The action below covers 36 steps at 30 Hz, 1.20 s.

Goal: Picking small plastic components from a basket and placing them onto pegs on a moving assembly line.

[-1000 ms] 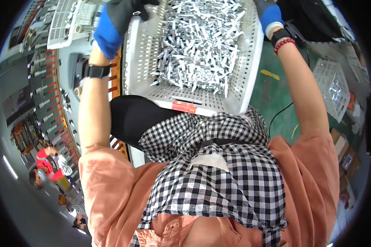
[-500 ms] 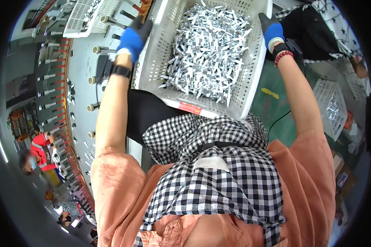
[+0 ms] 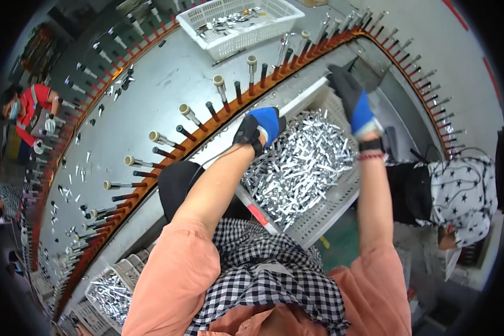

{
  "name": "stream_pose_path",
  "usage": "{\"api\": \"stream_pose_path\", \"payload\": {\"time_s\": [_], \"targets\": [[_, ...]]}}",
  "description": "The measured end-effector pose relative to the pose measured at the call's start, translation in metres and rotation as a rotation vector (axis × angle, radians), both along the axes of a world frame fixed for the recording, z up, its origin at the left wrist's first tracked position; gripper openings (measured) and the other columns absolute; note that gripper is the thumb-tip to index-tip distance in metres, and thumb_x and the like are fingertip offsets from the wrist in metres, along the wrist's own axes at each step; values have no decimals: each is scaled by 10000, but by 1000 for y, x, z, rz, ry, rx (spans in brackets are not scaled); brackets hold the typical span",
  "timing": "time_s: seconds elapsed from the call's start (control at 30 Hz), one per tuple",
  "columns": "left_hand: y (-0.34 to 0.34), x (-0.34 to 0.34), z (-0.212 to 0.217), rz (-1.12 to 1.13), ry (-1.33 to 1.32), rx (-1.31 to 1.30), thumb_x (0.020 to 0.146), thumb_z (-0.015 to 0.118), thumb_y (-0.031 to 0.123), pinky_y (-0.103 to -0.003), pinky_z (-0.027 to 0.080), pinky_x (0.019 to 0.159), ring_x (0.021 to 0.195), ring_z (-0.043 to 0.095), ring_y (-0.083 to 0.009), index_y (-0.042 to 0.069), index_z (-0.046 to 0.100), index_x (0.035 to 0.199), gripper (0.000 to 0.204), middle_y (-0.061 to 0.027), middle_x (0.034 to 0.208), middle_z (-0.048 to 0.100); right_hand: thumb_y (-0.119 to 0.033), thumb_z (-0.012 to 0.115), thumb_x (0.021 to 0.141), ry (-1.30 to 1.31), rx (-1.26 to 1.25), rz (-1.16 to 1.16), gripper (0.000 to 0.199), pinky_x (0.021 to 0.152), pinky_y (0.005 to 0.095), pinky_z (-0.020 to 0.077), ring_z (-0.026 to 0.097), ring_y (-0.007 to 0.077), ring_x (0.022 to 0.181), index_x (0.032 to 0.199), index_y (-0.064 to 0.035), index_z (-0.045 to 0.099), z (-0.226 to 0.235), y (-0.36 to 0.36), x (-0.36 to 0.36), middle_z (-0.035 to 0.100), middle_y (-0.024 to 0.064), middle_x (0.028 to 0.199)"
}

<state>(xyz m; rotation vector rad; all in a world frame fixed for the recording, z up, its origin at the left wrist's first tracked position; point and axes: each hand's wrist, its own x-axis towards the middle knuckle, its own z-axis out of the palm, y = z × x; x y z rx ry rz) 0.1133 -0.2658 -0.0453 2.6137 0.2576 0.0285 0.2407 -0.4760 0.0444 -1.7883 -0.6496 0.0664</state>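
In front of me a white perforated plastic crate point(image 3: 331, 219) sits tilted across the view, heaped with small shiny metal parts point(image 3: 302, 165) with pale tips. My left hand point(image 3: 266, 124), in a blue and black glove, is closed over the crate's left rim; its fingertips are partly hidden. My right hand point(image 3: 354, 106), gloved the same way, lies by the far right corner of the crate. Motion blurs its dark fingers, so whether they grip the rim cannot be made out.
A conveyor rail point(image 3: 229, 109) with upright rods and metal tubes curves past the crate. Beyond it, a grey table point(image 3: 151, 84) carries scattered parts and a white basket point(image 3: 252, 36). Another parts basket point(image 3: 109, 297) stands at lower left. A person in red point(image 3: 33, 106) works far left; one in star-patterned cloth point(image 3: 462, 193) is at right.
My view has swung round, and the crate now sits lower and more slanted, beside the rail. My right hand has shifted to the crate's far corner; the left remains at the left rim.
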Motion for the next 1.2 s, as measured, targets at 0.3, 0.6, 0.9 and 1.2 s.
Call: {"api": "stream_pose_path", "payload": {"time_s": [0.3, 0.6, 0.9, 1.2], "targets": [[-8, 23, -26, -24, -48, -29, 931, 556, 509, -504, 548, 831, 936, 701, -430, 49, 732, 981, 495, -247, 982, 726, -396, 424, 1068, 137, 254, 347, 479, 709, 310, 492, 638, 169, 695, 1116, -47, 749, -12, 190, 70, 748, 78, 828], [-1, 18, -35, 85, -41, -54, 925, 579, 464, -512, 549, 771, 859, 697, -439, 42, 712, 949, 443, -242, 893, 716, -243, 416, 1107, -25, -490, 795, 378, 786, 311, 573, 725, 170, 864, 1335, -56, 652, 40, 62, 34, 740, 139, 1105], [-12, 29, -24, 66, 52, -16, 920, 591, 458, -511, 547, 767, 851, 701, -424, 58, 720, 940, 421, -245, 879, 712, -431, 491, 1050, 49, 36, 224, 491, 679, 299, 441, 567, 130, 667, 981, -39, 778, -2, 172, 142, 680, 41, 715], [-10, 25, -11, 91, 53, -10, 908, 633, 389, -486, 556, 739, 822, 708, -407, 46, 720, 921, 354, -235, 858, 714, -449, 538, 1058, -119, -465, 464, 513, 938, 339, 539, 718, 201, 1006, 1220, 0, 725, 1, 27, 145, 774, 122, 1073]]}}
